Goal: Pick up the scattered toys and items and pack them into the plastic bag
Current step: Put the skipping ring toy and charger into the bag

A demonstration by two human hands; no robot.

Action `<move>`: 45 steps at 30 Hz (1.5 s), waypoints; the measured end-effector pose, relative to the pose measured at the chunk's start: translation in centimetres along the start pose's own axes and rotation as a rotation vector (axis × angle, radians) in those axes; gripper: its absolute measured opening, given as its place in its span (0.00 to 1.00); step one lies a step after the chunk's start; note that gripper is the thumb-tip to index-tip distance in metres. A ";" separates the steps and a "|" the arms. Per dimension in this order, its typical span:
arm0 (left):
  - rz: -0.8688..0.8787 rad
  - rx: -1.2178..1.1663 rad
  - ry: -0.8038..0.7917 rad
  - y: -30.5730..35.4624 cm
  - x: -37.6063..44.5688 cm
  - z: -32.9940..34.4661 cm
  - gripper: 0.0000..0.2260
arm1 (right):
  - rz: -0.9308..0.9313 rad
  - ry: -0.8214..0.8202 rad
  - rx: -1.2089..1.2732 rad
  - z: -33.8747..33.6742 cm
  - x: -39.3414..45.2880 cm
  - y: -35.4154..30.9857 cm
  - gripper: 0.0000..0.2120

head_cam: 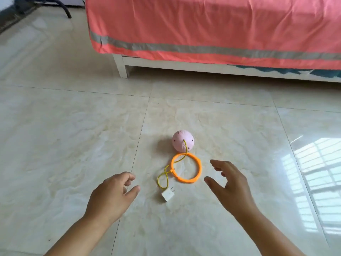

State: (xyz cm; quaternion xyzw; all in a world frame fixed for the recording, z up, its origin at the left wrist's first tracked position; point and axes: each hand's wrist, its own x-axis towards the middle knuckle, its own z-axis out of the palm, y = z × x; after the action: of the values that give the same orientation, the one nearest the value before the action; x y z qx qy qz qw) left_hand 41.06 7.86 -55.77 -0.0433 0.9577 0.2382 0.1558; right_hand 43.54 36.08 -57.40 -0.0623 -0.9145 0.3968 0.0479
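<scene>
On the floor [73,126] lie a ball [181,142], a ring [198,168], a cord [164,177] and a plug [168,195]. The ball is farthest from the person, the ring just in front of it, the plug nearest, slightly left of the ring. The cord runs from the ball across the ring's left edge and loops down beside the plug. The left hand [112,194] is left of the plug, the right hand [232,183] right of the ring; neither touches them. The bed [212,30] stands behind, well apart.
</scene>
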 end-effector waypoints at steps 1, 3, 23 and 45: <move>-0.011 0.025 -0.033 0.8 1.0 0.4 0.10 | 0.007 -0.014 -0.012 0.2 1.0 0.7 0.19; -0.016 0.057 -0.074 2.3 2.9 1.1 0.11 | 0.003 -0.055 -0.048 0.7 2.5 1.7 0.19; 0.261 0.319 -0.351 -3.0 12.8 26.0 0.26 | 0.052 -0.087 -0.021 18.8 3.2 15.0 0.20; 0.182 -0.115 0.080 -3.6 17.3 20.8 0.35 | -0.097 0.044 -0.133 22.2 11.0 16.3 0.28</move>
State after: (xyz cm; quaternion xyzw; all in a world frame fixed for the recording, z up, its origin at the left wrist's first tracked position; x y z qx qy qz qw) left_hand 31.01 14.32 -80.26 0.0257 0.9478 0.3039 0.0925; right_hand 30.81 32.76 -83.99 -0.0297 -0.9395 0.3311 0.0829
